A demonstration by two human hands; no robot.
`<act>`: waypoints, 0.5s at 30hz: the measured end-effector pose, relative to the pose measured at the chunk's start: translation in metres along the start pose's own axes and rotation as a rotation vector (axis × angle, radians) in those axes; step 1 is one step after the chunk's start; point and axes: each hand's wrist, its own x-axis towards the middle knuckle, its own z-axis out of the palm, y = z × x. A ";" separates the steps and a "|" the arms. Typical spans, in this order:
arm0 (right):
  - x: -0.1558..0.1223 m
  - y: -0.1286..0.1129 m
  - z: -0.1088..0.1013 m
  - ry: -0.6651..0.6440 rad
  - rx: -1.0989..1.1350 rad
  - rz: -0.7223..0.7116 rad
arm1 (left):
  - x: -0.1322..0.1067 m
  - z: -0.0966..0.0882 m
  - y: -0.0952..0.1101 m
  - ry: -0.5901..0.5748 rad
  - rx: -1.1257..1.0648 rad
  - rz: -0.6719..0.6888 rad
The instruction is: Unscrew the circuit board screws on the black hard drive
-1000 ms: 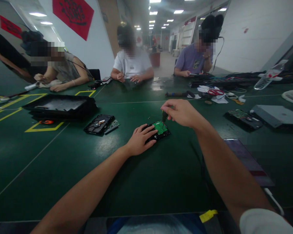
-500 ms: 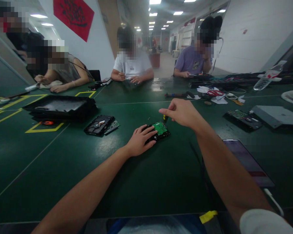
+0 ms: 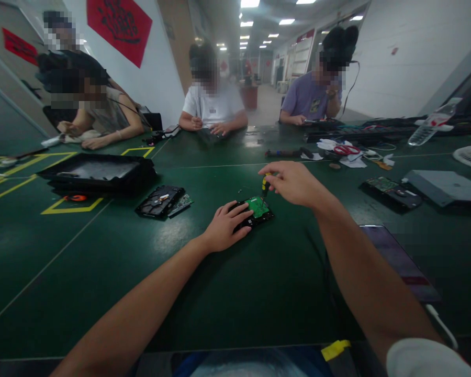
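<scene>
A hard drive (image 3: 256,221) with a green circuit board (image 3: 258,204) facing up lies on the table in front of me. My left hand (image 3: 230,225) rests on its left part, fingers spread across the top, thumb near the close edge. My right hand (image 3: 288,180) pinches a small yellow-and-black screwdriver (image 3: 265,184) above the board. The driver stands nearly upright, its tip down at the right part of the board. Just beyond the drive, a few tiny bits, perhaps screws (image 3: 239,191), lie on the table.
Left are another drive (image 3: 159,201), a loose circuit board (image 3: 181,204) and stacked black trays (image 3: 98,173). A phone (image 3: 396,259) lies by my right forearm. Farther right are a drive (image 3: 391,192), a grey box (image 3: 449,187) and a bottle (image 3: 432,125). Several people are across the table.
My right fingers have shifted on the screwdriver, so more of its handle shows. My left hand and the drive stay put. At the far left, a standing person has moved right.
</scene>
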 end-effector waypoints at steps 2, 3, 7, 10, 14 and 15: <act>0.001 -0.001 0.002 0.000 0.001 0.017 | 0.000 0.000 0.000 0.000 0.002 0.001; 0.002 -0.001 0.002 0.003 0.000 0.023 | 0.000 0.000 0.000 -0.001 0.002 0.001; 0.001 -0.004 0.001 0.018 -0.038 -0.007 | 0.000 -0.001 0.001 -0.005 -0.005 -0.003; -0.001 -0.004 0.000 0.022 0.000 -0.028 | 0.000 -0.002 0.002 -0.003 -0.008 -0.004; -0.001 -0.004 0.002 0.038 0.060 0.043 | 0.000 -0.002 0.002 -0.007 0.002 -0.006; 0.000 -0.004 0.003 0.050 0.046 0.068 | 0.000 -0.002 0.001 -0.008 0.003 -0.005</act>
